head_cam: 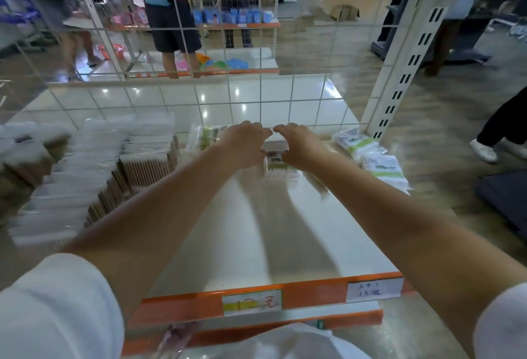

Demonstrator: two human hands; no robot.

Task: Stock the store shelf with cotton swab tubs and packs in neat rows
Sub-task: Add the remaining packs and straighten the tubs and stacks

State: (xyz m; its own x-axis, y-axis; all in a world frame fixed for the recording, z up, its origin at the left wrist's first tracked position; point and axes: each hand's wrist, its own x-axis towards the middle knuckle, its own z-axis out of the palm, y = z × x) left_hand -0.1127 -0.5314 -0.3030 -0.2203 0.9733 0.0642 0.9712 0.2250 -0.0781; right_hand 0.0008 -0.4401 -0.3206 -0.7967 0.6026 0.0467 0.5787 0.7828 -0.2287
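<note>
We reach both arms deep over the shelf (pixel 256 230), and the wire grid back panel (pixel 176 96) is our landmark for everything here. Just in front of that panel, our left hand (pixel 245 145) and right hand (pixel 299 145) close in from either side on a small cotton swab tub (pixel 276 165), fingers curled over its top and thumbs tucked toward its sides; motion blur keeps us from telling whether we truly grip it or only cup it into place. The tub looks light and made of clear, stiff plastic, so we judge it will slide easily on the glossy shelf and could tip if pushed high up; holding it low on both sides seems safest, with gentle pressure so the thin wall does not flex or the lid pop. Against the panel to the left of the tub lie green-printed packs (pixel 208 136), soft and crinkly, best taken by the flat faces. Farther left along the panel stand the stacked swab boxes (pixel 142 156) in rows. Near the panel's right post, loose packs (pixel 370 156) lie skewed and not yet squared up, hanging close to the shelf's right edge
</note>
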